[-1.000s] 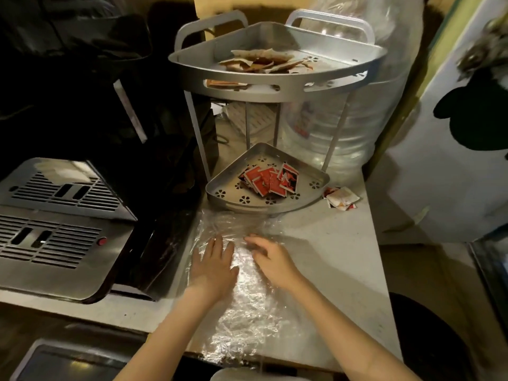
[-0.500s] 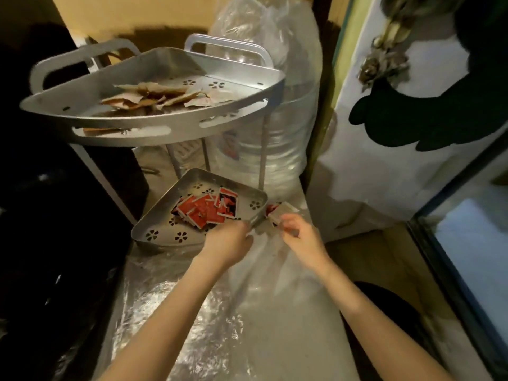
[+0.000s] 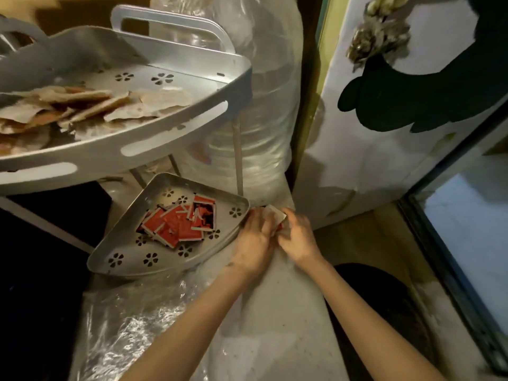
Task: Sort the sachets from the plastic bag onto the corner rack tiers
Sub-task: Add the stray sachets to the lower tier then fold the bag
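Note:
A silver corner rack stands on the counter. Its upper tier holds several pale brown sachets. The lower tier holds a pile of red sachets. Just right of the lower tier's corner, my left hand and my right hand close together on a small bunch of white and red sachets lying on the counter. The fingers hide most of that bunch. The flattened clear plastic bag lies on the counter below the rack, under my left forearm.
A large clear water bottle wrapped in plastic stands right behind the rack. A white panel with a dark shape rises at the right. The counter's right edge drops to a dark floor. Dark appliances fill the left side.
Both hands left the flattened plastic bag and reached up and right to the loose sachets beside the lower tier. They now grip them. My view swung right and moved closer.

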Tool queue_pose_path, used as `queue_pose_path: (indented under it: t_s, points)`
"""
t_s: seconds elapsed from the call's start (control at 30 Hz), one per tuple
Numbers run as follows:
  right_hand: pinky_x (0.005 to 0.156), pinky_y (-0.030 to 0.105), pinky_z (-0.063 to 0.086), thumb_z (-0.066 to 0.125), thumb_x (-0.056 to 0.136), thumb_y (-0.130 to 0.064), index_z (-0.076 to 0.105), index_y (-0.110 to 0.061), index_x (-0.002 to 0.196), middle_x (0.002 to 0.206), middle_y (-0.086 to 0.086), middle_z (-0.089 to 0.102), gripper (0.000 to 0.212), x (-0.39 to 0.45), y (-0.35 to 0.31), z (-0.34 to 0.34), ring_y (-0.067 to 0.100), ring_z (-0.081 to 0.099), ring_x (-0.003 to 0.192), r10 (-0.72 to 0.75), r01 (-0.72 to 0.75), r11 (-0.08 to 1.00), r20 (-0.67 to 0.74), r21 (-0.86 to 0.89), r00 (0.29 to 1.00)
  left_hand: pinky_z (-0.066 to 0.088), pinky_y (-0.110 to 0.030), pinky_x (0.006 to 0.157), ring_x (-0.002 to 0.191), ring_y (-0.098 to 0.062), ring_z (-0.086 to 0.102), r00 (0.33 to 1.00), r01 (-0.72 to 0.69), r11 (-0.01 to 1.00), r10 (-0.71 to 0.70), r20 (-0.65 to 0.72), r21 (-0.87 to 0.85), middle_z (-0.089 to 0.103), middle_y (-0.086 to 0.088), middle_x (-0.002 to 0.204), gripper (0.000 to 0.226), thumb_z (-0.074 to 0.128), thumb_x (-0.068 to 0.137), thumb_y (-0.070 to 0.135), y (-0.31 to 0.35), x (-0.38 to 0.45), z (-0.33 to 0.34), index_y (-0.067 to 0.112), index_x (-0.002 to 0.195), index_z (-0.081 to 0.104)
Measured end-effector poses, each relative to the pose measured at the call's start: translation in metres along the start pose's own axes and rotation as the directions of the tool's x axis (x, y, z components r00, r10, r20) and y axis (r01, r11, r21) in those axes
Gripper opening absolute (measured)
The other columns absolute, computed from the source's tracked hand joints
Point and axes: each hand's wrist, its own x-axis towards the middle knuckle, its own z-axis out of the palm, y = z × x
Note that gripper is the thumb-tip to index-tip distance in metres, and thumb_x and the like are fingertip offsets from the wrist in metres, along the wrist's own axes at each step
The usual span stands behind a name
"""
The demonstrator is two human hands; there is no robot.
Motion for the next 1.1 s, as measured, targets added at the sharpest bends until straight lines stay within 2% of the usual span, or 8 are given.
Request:
queue_pose_path:
  t_s: [0.07,0.2,0.43,0.53,0.7,0.83,0.93,1.1]
  points:
    - [0.105,0.031,0.030,0.058,0.082,-0.006,0.043,-0.008,0.134,0.134,0.016,0.050,0.055,0.002,0.001,0.003,0.031,0.039,0.127,-0.023,0.023,0.999,-0.021,-0.023,1.000,0.053,-0.041,0.085,0.099,-0.036,0.065,0.999,0.006,0.999,-0.004,-0.034,0.047,0.066,-0.024,0.107,0.044,0.048,0.079,0.025,-0.001,0.001,0.001,0.001,0.112,0.061]
    - [0.096,0.022,0.031,0.062,0.079,-0.004,0.052,-0.006,0.126,0.123,0.017,0.057,0.048,-0.004,0.006,0.005,0.029,0.044,0.120,-0.038,0.041,0.999,-0.092,0.033,0.995,0.055,-0.036,0.079,0.091,-0.032,0.068,0.991,-0.028,0.999,0.033,-0.128,0.038,0.071,-0.018,0.099,0.035,0.076,0.064,0.010,-0.007,0.001,0.006,0.005,0.098,0.068]
    - [0.086,0.023,0.036,0.064,0.078,-0.004,0.061,-0.006,0.115,0.112,0.015,0.062,0.037,-0.007,0.008,0.003,0.029,0.053,0.106,-0.067,0.081,0.992,-0.138,0.094,0.988,0.056,-0.027,0.059,0.077,-0.023,0.069,0.985,-0.041,0.998,0.048,-0.166,0.044,0.074,-0.003,0.088,0.029,0.071,0.073,0.017,0.000,-0.004,-0.007,0.017,0.102,0.068]
    - [0.081,0.015,0.045,0.066,0.080,-0.006,0.058,-0.008,0.117,0.108,0.010,0.062,0.038,-0.010,-0.002,-0.006,0.017,0.060,0.094,-0.013,0.045,0.961,-0.119,0.272,0.993,0.055,-0.038,0.068,0.083,-0.028,0.067,0.993,0.002,0.986,-0.022,-0.119,-0.166,0.072,-0.008,0.097,0.027,0.050,0.089,0.027,0.007,-0.005,-0.029,0.021,0.113,0.061]
    - [0.074,0.010,0.048,0.065,0.081,-0.003,0.057,-0.024,0.103,0.095,-0.005,0.065,0.032,-0.024,-0.036,-0.034,-0.003,0.063,0.083,-0.046,0.086,0.852,-0.089,0.517,0.995,0.053,-0.037,0.069,0.074,-0.021,0.067,0.980,-0.021,0.926,-0.056,-0.191,-0.378,0.073,-0.006,0.085,0.022,0.051,0.089,0.027,0.016,-0.011,-0.081,0.016,0.101,0.065]
    - [0.074,0.016,0.049,0.066,0.080,-0.005,0.061,-0.014,0.100,0.095,0.005,0.067,0.023,-0.033,-0.077,-0.063,0.008,0.064,0.087,-0.162,0.226,0.827,-0.167,0.515,0.973,0.042,-0.007,0.058,0.062,-0.005,0.058,0.941,-0.112,0.934,-0.010,-0.337,-0.340,0.071,-0.001,0.079,0.015,0.057,0.089,0.020,0.030,-0.025,-0.135,0.017,0.101,0.066]
    - [0.081,0.020,0.051,0.065,0.081,-0.011,0.061,-0.013,0.104,0.104,0.009,0.064,0.023,-0.043,-0.120,-0.088,0.015,0.061,0.097,-0.309,0.372,0.799,-0.208,0.472,0.928,0.046,-0.011,0.065,0.072,-0.002,0.061,0.885,-0.215,0.923,0.046,-0.463,-0.320,0.071,0.004,0.085,0.019,0.058,0.088,0.016,0.042,-0.042,-0.182,0.016,0.106,0.064]
    - [0.084,0.029,0.051,0.067,0.080,-0.009,0.063,-0.021,0.096,0.093,-0.002,0.068,0.020,-0.060,-0.198,-0.121,0.015,0.064,0.093,-0.513,0.593,0.661,-0.300,0.460,0.804,0.047,-0.014,0.065,0.077,-0.004,0.061,0.778,-0.279,0.933,0.081,-0.624,-0.227,0.070,0.007,0.086,0.025,0.056,0.086,0.021,0.054,-0.074,-0.256,0.020,0.109,0.062]
